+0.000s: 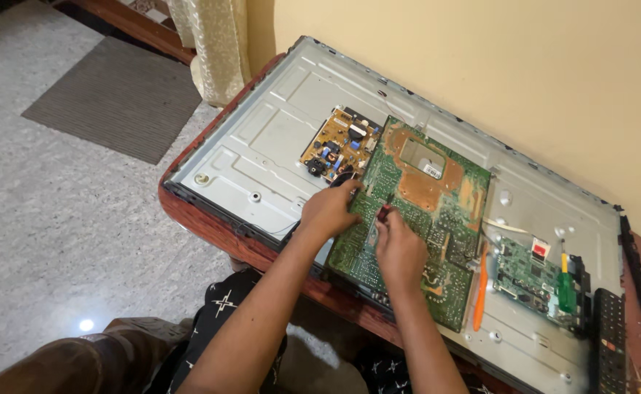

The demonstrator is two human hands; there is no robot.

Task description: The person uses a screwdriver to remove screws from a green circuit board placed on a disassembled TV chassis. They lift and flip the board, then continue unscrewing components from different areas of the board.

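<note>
Head view: left hand (328, 210) clamped on the edge of the green board (415, 219), steadying it, solder side up, over the panel (262, 146). Right hand (399, 248) pinching a small dark-tipped tool (383, 213) against the board's traces. Orange pry tool (479, 288) and green screwdriver (565, 286) parked close by, within reach, beside the remote (611, 339).

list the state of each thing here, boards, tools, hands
green circuit board: lifted loose, solder side up, lying tilted over the panel
tv back panel: cover off, lying flat on the table
yellow power board: mounted on the panel
small green board: mounted on the panel
orange pry tool: lying idle
green screwdriver: lying idle
remote: lying idle
left hand: gripping the board's edge
right hand: fingers pinching a small dark tool
</note>
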